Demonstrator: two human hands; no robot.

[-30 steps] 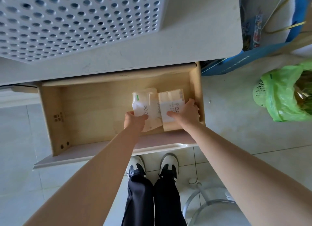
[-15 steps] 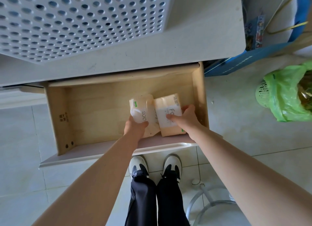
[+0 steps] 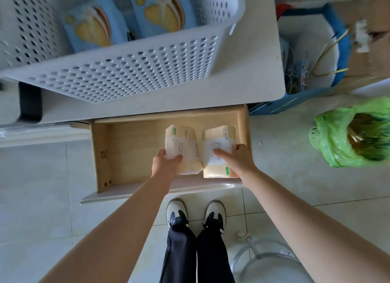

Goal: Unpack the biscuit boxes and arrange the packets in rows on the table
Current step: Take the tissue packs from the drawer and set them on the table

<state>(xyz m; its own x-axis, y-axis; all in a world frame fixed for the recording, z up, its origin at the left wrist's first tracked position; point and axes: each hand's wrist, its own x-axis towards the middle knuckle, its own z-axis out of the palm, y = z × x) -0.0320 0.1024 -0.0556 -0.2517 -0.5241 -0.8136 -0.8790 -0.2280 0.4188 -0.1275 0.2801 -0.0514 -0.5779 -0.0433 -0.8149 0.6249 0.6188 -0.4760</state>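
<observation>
Two blue biscuit boxes point(image 3: 90, 27) point(image 3: 166, 12) lie inside a white perforated basket point(image 3: 126, 71) on the white table point(image 3: 253, 82). Below the table edge an open wooden drawer point(image 3: 126, 151) holds two pale tissue packs. My left hand point(image 3: 165, 164) grips the near end of the left tissue pack point(image 3: 183, 151). My right hand point(image 3: 236, 160) holds the right tissue pack point(image 3: 219, 139), thumb on top and fingers round its right side. Both packs sit in the drawer's right half.
A blue bag point(image 3: 312, 71) stands to the right of the table, with a cardboard box point(image 3: 373, 29) behind it. A green-lined bin point(image 3: 354, 134) stands on the tiled floor at right. A stool point(image 3: 270, 265) is by my feet.
The view has tilted up, so the basket's inside with the biscuit boxes now shows. The two tissue packs have been drawn slightly apart; both hands keep their hold on them.
</observation>
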